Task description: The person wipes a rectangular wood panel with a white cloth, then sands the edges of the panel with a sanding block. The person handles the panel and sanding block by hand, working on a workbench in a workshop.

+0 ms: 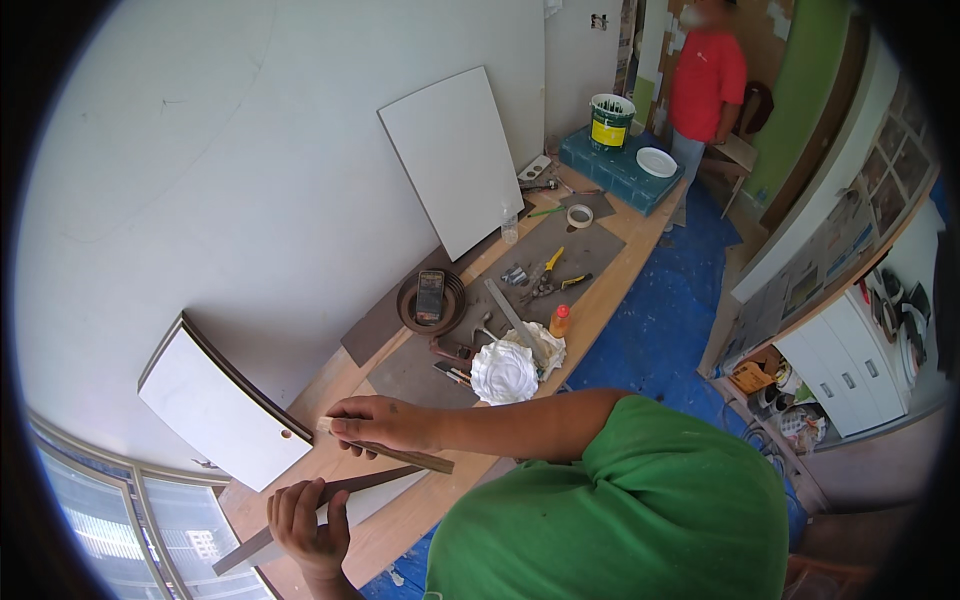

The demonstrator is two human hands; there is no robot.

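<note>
Green shirt (620,510) on the wearer's torso and shoulder, nearest camera. Then left to right: white panel (230,410) with dark edging, leaning on the wall; left hand (305,525) gripping a dark strip (372,481), thumb and fingers around it, strip slanting over the near end of the table (592,300); right hand (385,422) clenched around a wooden stick (425,459), pale end past the thumb, other end over the strip, contact unclear. Beyond on the table: brown coil (407,308) with a dark handheld device (430,297) on it, taller white panel (450,160) against the wall, crumpled white item (503,375), metal bar (508,313) beside it, yellow-handled pliers (554,260), red-capped orange bottle (559,322), tape roll (580,216). Far end: green bucket (609,132) on a teal box (620,172), person in red shirt (708,90) standing behind. Far right: white drawers (845,370).
</note>
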